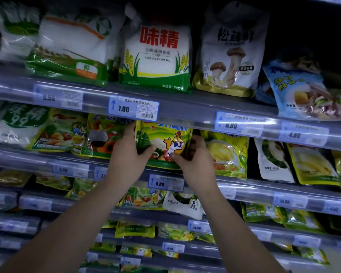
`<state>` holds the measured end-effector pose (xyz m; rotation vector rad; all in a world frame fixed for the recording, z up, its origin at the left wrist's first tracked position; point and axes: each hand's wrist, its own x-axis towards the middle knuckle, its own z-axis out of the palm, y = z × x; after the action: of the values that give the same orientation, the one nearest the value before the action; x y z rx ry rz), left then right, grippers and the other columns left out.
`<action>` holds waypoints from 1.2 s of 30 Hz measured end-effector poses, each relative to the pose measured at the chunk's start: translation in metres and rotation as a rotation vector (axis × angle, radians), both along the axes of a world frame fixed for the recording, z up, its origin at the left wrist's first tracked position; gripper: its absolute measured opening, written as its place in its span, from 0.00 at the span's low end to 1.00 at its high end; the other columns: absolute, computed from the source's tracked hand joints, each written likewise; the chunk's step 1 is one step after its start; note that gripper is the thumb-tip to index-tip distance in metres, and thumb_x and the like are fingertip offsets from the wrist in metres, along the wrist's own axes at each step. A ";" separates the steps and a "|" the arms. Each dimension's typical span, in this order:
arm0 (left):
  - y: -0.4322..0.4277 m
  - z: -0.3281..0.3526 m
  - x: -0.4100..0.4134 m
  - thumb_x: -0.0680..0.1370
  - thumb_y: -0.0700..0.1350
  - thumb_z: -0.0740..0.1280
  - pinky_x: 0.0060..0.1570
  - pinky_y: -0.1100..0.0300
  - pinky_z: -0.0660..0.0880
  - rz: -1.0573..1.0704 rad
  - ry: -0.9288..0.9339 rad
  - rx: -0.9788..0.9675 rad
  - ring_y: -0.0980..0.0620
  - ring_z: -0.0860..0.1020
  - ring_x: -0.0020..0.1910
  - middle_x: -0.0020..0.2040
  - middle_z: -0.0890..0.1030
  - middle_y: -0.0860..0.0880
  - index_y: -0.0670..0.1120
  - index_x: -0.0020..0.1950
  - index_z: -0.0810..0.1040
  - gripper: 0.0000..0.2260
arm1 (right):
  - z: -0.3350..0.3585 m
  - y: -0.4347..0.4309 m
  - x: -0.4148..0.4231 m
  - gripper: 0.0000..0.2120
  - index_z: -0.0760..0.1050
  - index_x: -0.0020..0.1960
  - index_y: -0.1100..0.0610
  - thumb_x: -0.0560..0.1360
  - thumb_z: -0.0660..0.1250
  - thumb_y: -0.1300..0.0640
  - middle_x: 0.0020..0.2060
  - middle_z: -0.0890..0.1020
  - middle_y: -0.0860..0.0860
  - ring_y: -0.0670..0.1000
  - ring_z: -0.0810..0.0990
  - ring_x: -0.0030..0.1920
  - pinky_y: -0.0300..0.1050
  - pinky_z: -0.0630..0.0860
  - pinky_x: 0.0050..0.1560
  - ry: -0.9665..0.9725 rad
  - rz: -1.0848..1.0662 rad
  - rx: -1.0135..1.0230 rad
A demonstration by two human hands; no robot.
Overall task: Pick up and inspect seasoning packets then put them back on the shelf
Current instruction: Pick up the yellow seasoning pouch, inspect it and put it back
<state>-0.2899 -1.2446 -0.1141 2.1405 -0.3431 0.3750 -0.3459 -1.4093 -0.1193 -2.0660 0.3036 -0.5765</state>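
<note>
From the head camera, a glossy yellow-and-green seasoning packet with a cartoon chicken [163, 142] stands at the front of the grey second shelf [244, 187]. The left hand [126, 156] grips its left edge with the thumb on the front, and the right hand [195, 162] pinches its right edge. Above it are a blue price tag reading 7.80 [133, 110] and a white-and-green bag printed 味精 [156, 56].

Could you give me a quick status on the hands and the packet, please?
Both gripping: left hand, right hand on yellow chicken-mascot seasoning packet. Its top sits behind price rail. Tight between neighbouring packets.
</note>
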 end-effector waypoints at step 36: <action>-0.121 -0.002 -0.058 0.76 0.58 0.70 0.62 0.52 0.75 -0.287 0.184 0.165 0.45 0.74 0.69 0.73 0.73 0.45 0.46 0.79 0.59 0.37 | 0.002 -0.121 -0.079 0.11 0.70 0.61 0.54 0.80 0.66 0.55 0.42 0.79 0.48 0.47 0.79 0.39 0.33 0.67 0.28 0.154 -0.224 -0.096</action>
<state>-0.3482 -1.3657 -0.1163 2.2244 -0.5818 -0.0154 -0.4246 -1.5300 -0.1168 -2.1898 0.6140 -0.5752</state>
